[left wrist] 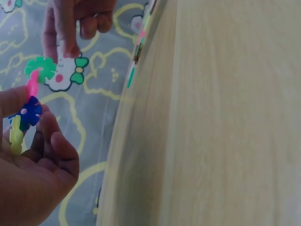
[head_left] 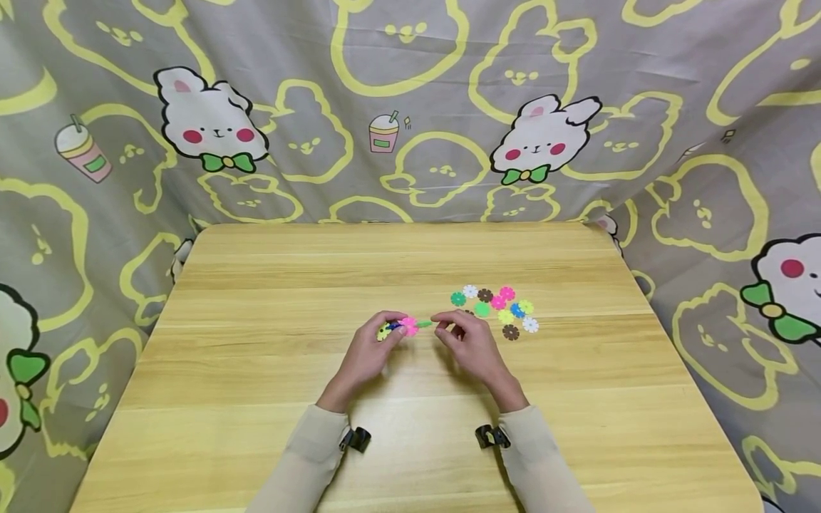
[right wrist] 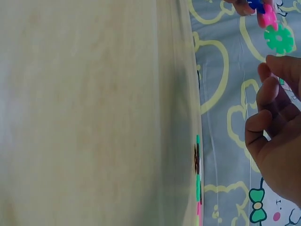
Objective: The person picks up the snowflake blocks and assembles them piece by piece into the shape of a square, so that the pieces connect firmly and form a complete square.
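I note that in the head view the left fingers partly hide the blue disc and yellow disc, while the right fingers obscure part of a dark disc. In the right wrist view, the top edge crops the left fingers and blue disc; I find the table discs edge-on, faces hidden.

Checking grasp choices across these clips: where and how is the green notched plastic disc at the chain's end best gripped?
Probably by its free outer edge: the green notched plastic disc looks best pinched across its two flat faces, coming from the person's right. Its faces are upright, and its left side joins the pink notched plastic disc, held by the left hand.
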`<action>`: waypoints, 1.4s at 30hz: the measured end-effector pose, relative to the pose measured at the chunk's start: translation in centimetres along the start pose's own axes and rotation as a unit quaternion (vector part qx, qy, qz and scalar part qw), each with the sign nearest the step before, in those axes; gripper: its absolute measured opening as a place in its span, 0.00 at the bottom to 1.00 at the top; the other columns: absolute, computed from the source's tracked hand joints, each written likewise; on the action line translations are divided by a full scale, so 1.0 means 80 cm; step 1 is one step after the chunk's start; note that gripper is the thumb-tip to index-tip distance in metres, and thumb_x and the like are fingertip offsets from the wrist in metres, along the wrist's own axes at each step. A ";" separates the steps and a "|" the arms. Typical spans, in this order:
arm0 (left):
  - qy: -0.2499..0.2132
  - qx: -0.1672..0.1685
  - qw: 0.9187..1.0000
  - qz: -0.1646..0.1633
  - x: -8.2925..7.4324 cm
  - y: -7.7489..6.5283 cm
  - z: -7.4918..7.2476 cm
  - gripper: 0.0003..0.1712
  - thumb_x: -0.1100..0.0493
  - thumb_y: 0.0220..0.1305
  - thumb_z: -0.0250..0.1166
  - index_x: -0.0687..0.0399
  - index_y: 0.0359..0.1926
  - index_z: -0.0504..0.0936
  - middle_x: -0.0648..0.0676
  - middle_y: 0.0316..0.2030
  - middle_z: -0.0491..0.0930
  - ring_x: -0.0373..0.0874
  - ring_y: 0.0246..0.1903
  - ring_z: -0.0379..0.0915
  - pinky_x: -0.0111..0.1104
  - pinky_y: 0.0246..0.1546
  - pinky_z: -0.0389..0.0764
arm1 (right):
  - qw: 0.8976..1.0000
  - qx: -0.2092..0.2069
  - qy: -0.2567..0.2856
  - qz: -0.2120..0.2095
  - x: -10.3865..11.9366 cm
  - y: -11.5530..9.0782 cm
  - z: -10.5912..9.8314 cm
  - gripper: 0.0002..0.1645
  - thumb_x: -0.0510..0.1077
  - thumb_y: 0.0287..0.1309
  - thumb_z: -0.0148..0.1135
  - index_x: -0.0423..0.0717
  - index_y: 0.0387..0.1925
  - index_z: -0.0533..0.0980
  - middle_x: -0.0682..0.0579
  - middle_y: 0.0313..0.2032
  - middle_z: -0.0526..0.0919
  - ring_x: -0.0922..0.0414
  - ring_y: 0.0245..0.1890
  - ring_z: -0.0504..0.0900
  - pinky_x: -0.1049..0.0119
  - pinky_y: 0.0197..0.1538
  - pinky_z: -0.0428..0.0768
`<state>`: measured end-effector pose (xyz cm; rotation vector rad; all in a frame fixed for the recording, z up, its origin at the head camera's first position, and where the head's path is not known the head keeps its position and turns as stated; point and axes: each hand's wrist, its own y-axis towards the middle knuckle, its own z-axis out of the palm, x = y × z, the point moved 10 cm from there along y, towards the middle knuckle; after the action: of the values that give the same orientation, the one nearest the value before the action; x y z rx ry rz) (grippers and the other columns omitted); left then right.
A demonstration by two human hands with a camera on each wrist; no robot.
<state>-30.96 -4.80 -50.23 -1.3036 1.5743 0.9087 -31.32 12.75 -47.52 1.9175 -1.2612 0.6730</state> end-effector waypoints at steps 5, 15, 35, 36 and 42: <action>-0.001 -0.001 1.000 -0.010 0.003 0.001 -0.001 0.17 0.46 0.68 0.59 0.40 0.55 0.78 0.46 0.51 0.79 0.46 0.59 0.72 0.47 0.63 0.70 | 0.999 0.008 -0.029 0.028 -0.015 -0.002 -0.004 0.12 0.37 0.59 0.65 0.48 0.45 0.82 0.54 0.36 0.84 0.63 0.30 0.78 0.72 0.35 0.80; -0.001 -0.006 1.000 -0.009 0.004 0.000 -0.003 0.14 0.50 0.68 0.60 0.40 0.54 0.79 0.46 0.50 0.80 0.43 0.47 0.73 0.40 0.51 0.74 | 0.982 0.038 -0.136 0.128 -0.059 -0.008 -0.022 0.13 0.40 0.62 0.59 0.50 0.47 0.82 0.53 0.36 0.83 0.59 0.32 0.78 0.65 0.37 0.77; 0.002 -0.006 1.000 -0.005 0.005 0.003 -0.004 0.13 0.50 0.69 0.59 0.40 0.53 0.79 0.46 0.50 0.80 0.42 0.48 0.73 0.39 0.52 0.73 | 0.943 0.071 -0.177 0.274 -0.127 -0.037 -0.078 0.24 0.47 0.64 0.56 0.47 0.60 0.73 0.41 0.49 0.72 0.47 0.45 0.73 0.54 0.46 0.75; 0.003 -0.006 1.000 -0.005 0.006 0.003 -0.004 0.13 0.50 0.69 0.59 0.40 0.53 0.79 0.46 0.50 0.80 0.42 0.48 0.73 0.39 0.52 0.74 | 0.941 0.075 -0.178 0.277 -0.129 -0.039 -0.079 0.25 0.47 0.64 0.57 0.46 0.61 0.72 0.40 0.50 0.71 0.46 0.46 0.73 0.52 0.47 0.75; 0.004 -0.004 1.000 -0.007 0.006 0.003 -0.004 0.13 0.50 0.69 0.59 0.39 0.53 0.79 0.46 0.51 0.80 0.43 0.47 0.73 0.39 0.49 0.74 | 0.938 0.091 -0.182 0.281 -0.137 -0.043 -0.087 0.26 0.45 0.64 0.59 0.44 0.62 0.71 0.36 0.54 0.68 0.42 0.49 0.73 0.46 0.51 0.74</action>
<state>-31.32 -5.23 -50.57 -1.3246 1.5674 0.9034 -32.56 25.09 -52.61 1.8869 -2.0918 0.7555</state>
